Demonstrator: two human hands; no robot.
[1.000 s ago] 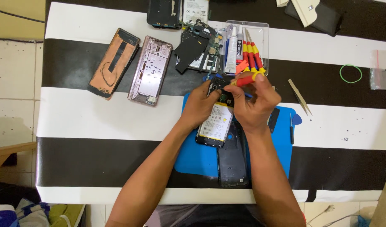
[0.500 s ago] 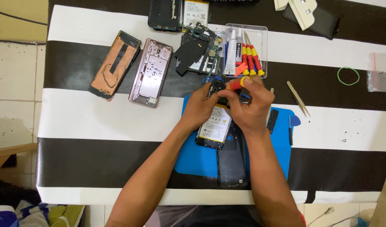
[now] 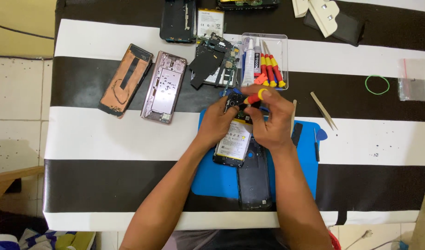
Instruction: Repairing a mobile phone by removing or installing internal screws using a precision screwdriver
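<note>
an opened black smartphone with a white-labelled battery (image 3: pixel 234 141) is laid on a blue rubber mat (image 3: pixel 305 153) on the striped table (image 3: pixel 106 134), long axis running away from the body. its upper left edge is gripped by the left hand (image 3: pixel 217 122), fingers curled. a red-and-yellow-handled screwdriver (image 3: pixel 255 97) is pinched in the right hand (image 3: pixel 270 121), directly over the phone's top end, tip hidden. a clear tray of tools (image 3: pixel 283 60) is just beyond.

Green rubber band (image 3: pixel 376 84), tweezers (image 3: pixel 323 109), clear tool tray (image 3: pixel 282 39), copper back cover (image 3: pixel 125 80).
</note>
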